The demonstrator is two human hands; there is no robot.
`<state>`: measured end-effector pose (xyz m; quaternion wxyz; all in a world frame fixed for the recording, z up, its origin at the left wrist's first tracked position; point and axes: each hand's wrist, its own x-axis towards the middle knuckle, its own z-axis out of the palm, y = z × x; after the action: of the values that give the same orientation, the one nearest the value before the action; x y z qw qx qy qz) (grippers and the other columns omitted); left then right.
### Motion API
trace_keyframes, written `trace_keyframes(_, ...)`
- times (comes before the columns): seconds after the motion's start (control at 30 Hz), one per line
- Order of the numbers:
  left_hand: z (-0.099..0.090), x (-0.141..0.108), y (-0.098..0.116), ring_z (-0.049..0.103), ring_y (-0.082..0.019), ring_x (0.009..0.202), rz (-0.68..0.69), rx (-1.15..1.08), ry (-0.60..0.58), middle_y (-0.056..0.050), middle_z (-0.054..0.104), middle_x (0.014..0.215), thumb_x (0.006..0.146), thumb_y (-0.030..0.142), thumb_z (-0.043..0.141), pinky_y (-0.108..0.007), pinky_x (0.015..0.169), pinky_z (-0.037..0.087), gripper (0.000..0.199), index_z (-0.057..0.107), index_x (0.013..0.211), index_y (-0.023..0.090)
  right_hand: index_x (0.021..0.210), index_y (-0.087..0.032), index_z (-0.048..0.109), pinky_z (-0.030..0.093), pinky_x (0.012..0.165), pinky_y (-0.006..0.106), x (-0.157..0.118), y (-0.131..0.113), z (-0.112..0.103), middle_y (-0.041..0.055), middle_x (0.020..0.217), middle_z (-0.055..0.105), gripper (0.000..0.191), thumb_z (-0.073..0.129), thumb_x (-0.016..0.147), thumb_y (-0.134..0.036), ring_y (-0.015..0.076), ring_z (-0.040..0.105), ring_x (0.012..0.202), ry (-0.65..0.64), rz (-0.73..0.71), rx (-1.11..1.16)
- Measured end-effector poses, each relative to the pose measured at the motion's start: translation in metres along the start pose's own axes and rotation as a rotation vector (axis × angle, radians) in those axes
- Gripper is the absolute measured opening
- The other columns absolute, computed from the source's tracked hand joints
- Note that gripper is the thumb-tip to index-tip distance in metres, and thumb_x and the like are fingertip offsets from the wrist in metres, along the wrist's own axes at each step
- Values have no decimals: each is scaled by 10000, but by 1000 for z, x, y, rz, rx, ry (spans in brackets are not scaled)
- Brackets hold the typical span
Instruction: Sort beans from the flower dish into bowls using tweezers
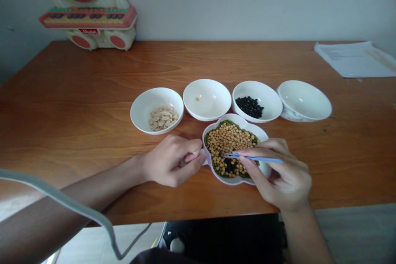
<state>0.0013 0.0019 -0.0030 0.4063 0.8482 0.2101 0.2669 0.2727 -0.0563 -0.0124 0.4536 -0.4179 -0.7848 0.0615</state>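
My left hand [176, 161] is closed around the short handle of a scalloped, lilac-rimmed dish [229, 181] near the table's front edge. Yellow soybeans [230, 134], green beans round the sides and a patch of black beans [230, 167] fill the dish. Between thumb and fingers of my right hand [283, 173] is a pair of blue tweezers [262, 159], its tips down among the beans, close to the black ones. Whether the tips grip a bean is too small to tell. Behind the dish, a white bowl [272, 95] contains black beans [250, 107].
To the left, a white bowl [140, 105] holds pale flat seeds [163, 118]. Next to it, another bowl [213, 99] has one small seed inside. A patterned bowl [309, 99] stands tilted at right. A toy keyboard [89, 18], papers [355, 60] and a grey cable [71, 204] are also around.
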Motion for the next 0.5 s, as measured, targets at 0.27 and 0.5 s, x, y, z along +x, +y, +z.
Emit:
trace_keyframes(0.27,0,0,0,310,-71,500,-1,7,2,89,351,612,967,124,546,-247,495,256,339,309,750,233,1104,-271,747,558,716,383,0,0,1,-7,915,818,374,778,811,-40,182,700,771,1,2,1)
trace_keyframes(0.5,1,-1,-1,301,-71,501,-2,10,3,90,352,611,965,121,552,-247,497,256,342,311,749,232,1125,-246,760,533,660,357,-2,-1,-2,0,907,815,398,768,800,-16,166,662,730,106,2,-13)
